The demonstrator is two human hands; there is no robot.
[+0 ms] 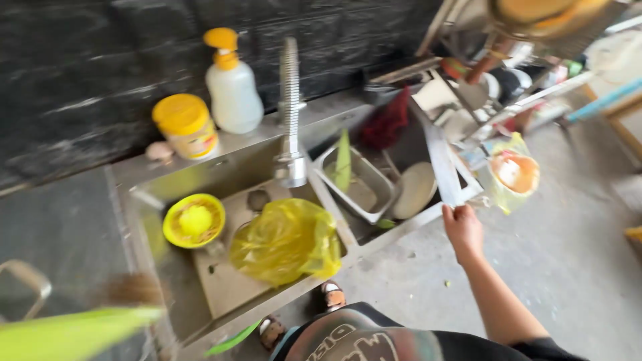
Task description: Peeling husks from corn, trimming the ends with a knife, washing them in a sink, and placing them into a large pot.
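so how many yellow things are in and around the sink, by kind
Yellow crumpled plastic bag in the left basin: 1
Yellow round plastic bowl in the left basin: 1
Yellow-lidded round jar on the sink ledge: 1
White pump bottle with yellow pump top on the ledge: 1
Yellow plastic bag around a bowl, right of the sink: 1
Total: 5

The right hand grips none of these, only a long flat grey strip.

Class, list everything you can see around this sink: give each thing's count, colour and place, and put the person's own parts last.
Pump bottle: one, white with yellow top, ledge behind sink.
Jar: one, yellow lid, ledge left of bottle.
Tap: one, silver, over sink.
Strainer bowl: one, yellow, left basin.
Plastic bag: one, yellow, left basin.
Metal tray: one, silver, right basin.
Flat strip: one, pale grey, over right basin.
Right hand: one, gripping the strip's lower end.
Left hand: not in view.
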